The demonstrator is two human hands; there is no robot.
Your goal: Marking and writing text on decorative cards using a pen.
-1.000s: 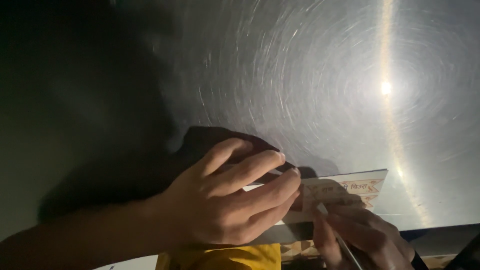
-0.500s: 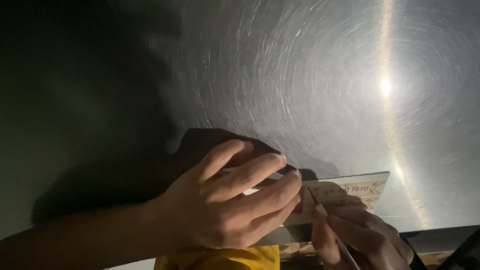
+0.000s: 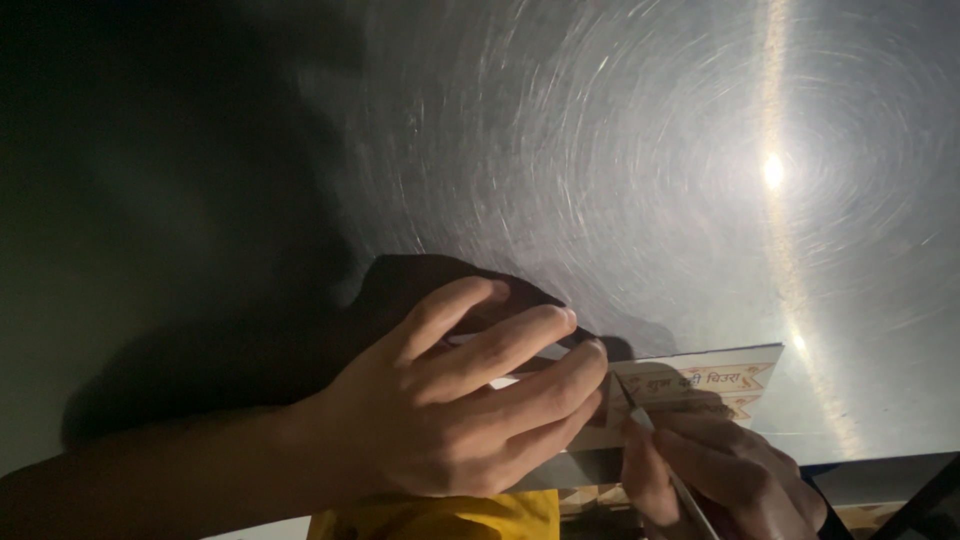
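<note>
Almost nothing shifts from the earlier frames: left hand [image 3: 455,400] stays pressed flat, fingers spread toward the right, and the thin tool [image 3: 655,440] tip has crept slightly up-left along the card edge. Printed card [image 3: 715,385] lies on the scratched metal surface [image 3: 620,150], near the bottom edge of view, slanting up to the right. Left hand covers the card's left part, fingers [image 3: 530,345] loosely fanned and resting on it, palm down, not gripping anything. Right hand [image 3: 730,475] sits just below and right of the card, fingers pinched tight around the slim pen-like tool, which angles up-left so its tip touches the card just beside the left fingertips. Card's right end sticks out uncovered between the two hands and the glare streak. Yellow fabric [image 3: 440,515] shows under the left wrist at the bottom edge. Bright light reflection [image 3: 772,170] sits on the metal upper right. Left side of view is dark; details there cannot be told.
</note>
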